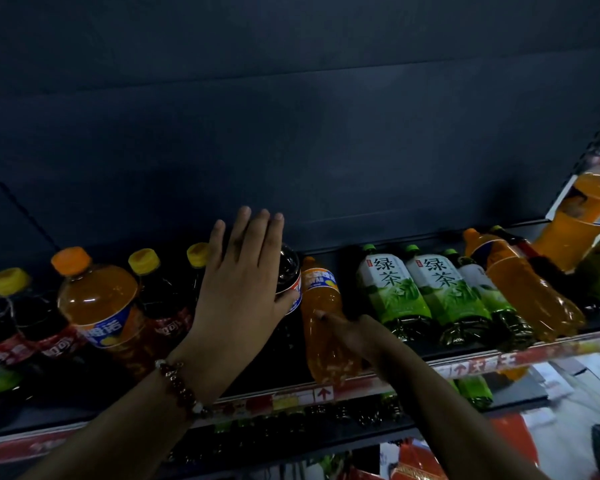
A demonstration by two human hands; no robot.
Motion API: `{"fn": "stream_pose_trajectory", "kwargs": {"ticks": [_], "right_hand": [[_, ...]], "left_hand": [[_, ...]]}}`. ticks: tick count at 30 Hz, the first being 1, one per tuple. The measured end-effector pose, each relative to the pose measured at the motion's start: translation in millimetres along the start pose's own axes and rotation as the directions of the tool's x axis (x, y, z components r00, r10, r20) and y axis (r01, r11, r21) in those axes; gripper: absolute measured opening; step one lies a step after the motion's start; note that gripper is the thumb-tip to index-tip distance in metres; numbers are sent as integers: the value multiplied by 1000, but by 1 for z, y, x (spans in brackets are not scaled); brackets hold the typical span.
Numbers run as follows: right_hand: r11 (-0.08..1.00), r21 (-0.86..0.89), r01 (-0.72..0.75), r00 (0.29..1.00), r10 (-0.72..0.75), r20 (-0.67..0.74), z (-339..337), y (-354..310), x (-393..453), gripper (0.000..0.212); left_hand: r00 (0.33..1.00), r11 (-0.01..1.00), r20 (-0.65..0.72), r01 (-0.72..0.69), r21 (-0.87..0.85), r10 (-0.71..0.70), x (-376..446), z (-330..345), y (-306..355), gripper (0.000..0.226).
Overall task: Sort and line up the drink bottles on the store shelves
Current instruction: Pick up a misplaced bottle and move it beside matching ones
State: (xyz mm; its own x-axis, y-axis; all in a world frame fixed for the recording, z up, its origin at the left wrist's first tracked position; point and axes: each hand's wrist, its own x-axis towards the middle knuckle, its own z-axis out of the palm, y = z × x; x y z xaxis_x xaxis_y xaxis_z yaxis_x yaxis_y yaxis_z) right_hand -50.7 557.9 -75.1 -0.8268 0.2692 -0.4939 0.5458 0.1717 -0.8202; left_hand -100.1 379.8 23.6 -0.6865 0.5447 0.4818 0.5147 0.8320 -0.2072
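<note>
My left hand (236, 289) is flat with its fingers stretched upward, the palm against a dark cola bottle (288, 268) and the thumb resting on that bottle's label. Just right of it stands a slim orange soda bottle (321, 292) with a blue label. My right hand (350, 336) is wrapped around its lower half. Two green tea bottles (392, 289) stand further right, side by side, with a gap between them and the orange bottle. All stand on the dark shelf (291, 398) with the red price strip.
At the left, a fat orange bottle (97, 299) stands among yellow-capped cola bottles (163, 299). Another orange bottle (520, 289) leans right of the green teas. A large orange bottle (582, 216) is at the far right. More bottles (471, 393) fill the lower shelf.
</note>
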Motion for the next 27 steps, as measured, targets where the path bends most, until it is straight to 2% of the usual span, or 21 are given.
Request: {"fn": "stream_pose_trajectory", "kwargs": {"ticks": [3,7,10,14,17,23,27], "right_hand": [[984,173,-44,998,35,57,-4,8,-9,54],[951,306,45,991,-82,109,-4,12,-17,71],[919,368,143,984,-171,46,-3,5,-21,76],[863,434,258,964,-260,-56,-1,-6,-25,66],[854,385,351,936,-325,-132,-2,-9,-25,72],[907,95,410,891,-375,-257,9,12,-11,79],[892,83,444,875,-412,-253,21,27,-7,71]], "left_hand": [[1000,1000,15,6,-15,-6,0,0,0,112],[999,998,15,46,-54,-45,-1,-2,2,112],[998,997,28,60,-40,-59,-2,-2,2,112],[998,998,-25,53,-33,-53,-1,-1,1,111],[998,999,-47,41,-36,-43,-1,0,-1,112],[998,998,-54,24,-56,-27,-3,2,-4,113],[997,997,-75,11,-79,-17,-4,4,-3,112]]}}
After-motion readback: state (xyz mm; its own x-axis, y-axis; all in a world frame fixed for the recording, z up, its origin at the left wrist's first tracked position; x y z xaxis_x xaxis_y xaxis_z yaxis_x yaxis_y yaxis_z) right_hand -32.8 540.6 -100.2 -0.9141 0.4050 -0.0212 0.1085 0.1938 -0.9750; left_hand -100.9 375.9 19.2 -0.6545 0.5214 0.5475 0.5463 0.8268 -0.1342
